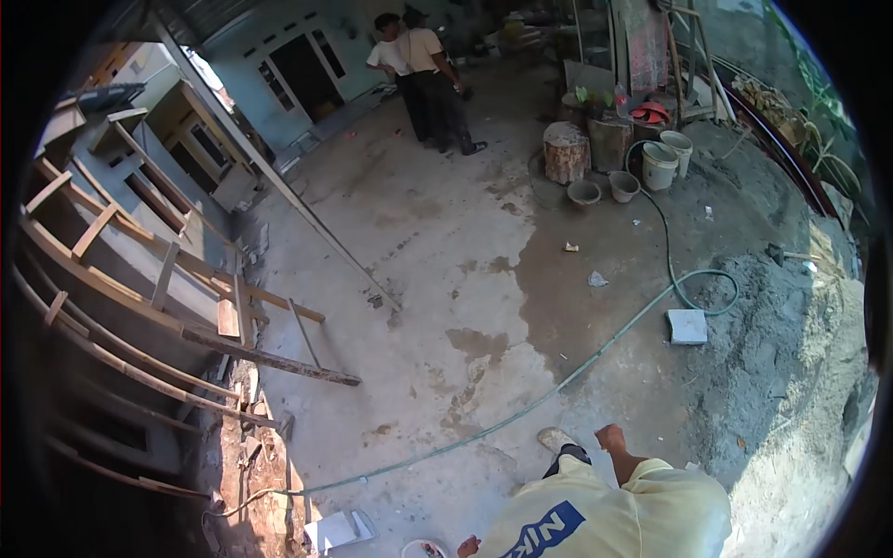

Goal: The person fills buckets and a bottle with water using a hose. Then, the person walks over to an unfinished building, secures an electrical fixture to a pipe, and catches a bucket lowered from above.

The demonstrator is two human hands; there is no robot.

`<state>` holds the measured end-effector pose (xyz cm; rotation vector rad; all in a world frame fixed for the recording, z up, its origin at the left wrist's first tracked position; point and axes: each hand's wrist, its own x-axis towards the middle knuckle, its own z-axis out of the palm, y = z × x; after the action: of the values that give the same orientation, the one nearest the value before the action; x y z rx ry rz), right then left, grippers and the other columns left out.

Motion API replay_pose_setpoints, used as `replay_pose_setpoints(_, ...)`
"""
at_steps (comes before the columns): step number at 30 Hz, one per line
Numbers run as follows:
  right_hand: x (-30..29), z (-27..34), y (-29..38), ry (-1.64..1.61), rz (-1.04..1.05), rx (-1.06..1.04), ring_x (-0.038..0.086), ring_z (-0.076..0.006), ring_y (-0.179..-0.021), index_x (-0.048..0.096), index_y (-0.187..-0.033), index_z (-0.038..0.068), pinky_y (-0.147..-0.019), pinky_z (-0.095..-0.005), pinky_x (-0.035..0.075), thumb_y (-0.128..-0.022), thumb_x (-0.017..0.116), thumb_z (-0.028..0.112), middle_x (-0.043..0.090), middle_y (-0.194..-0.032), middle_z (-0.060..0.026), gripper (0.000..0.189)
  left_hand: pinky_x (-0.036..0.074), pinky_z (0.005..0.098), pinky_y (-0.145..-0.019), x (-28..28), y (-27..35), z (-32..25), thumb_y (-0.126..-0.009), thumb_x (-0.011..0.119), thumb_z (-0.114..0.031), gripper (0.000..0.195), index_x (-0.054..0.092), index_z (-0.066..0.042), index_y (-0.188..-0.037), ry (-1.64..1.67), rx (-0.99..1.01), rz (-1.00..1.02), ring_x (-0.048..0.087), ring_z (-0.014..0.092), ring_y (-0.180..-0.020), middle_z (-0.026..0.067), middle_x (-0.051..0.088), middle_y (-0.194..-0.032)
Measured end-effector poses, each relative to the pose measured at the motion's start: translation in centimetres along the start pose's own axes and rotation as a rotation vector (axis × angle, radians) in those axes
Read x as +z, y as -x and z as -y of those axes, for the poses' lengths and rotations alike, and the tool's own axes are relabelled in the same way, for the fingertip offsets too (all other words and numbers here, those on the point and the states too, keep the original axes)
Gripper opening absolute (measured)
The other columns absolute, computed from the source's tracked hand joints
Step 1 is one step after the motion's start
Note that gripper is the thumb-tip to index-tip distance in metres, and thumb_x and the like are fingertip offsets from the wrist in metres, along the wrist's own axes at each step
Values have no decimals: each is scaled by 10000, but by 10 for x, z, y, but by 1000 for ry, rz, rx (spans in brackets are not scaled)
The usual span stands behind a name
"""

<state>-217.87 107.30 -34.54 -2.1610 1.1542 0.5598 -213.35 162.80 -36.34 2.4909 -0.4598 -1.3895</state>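
Note:
My right hand (611, 439) is held out in front of my yellow shirt, its fingers curled, with no object seen in it. Low in the view, my left hand (469, 546) shows only in part beside the shirt; whether it holds anything cannot be made out. Left of it, a round white container (424, 549) with small items inside is cut off by the picture's edge. White tile pieces (338, 531) lie farther left. One light-coloured shoe (554, 438) is on the concrete floor (418, 279). A green hose (516, 417) runs across the floor ahead of me.
Two people (425, 77) stand at the back. Buckets (659, 166), mortar bowls (584, 193) and log stumps (566, 152) are at back right. A white block (687, 327) lies beside a sand heap (774, 335). Wooden framing (167, 314) and a slanting metal post (279, 185) stand left.

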Motion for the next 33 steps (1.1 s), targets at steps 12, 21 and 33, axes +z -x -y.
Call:
replay_pose_setpoints(12, -109, 151, -75, 373, 802, -978, 596, -277, -828, 554, -1197, 127, -708, -478, 496, -689, 749, 238, 639, -948, -129, 556, 494, 440, -735, 37, -17, -121, -851, 577, -349, 421, 476, -99, -1175, 1128, -585, -868, 562, 292, -932, 128, 525, -1152)
replay_pose_setpoints(21, -92, 293, -63, 395, 856, -1135, 599, -272, -816, 560, -1183, 123, -703, -469, 498, -694, 743, 243, 641, -938, -127, 536, 491, 425, -686, 146, -23, -255, -842, 588, -344, 395, 499, -109, -1147, 1300, -759, -902, 564, 271, -876, 113, 540, -1092)
replay_pose_setpoints(33, -57, 264, 76, 321, 1145, -1287, 602, -264, -800, 568, -1164, 118, -696, -458, 500, -702, 736, 250, 644, -924, -123, 509, 486, 405, -620, 238, 1, -302, -830, 602, -336, 360, 530, -123, -1111, 1400, -839, -1063, 566, 243, -801, 93, 560, -1013)
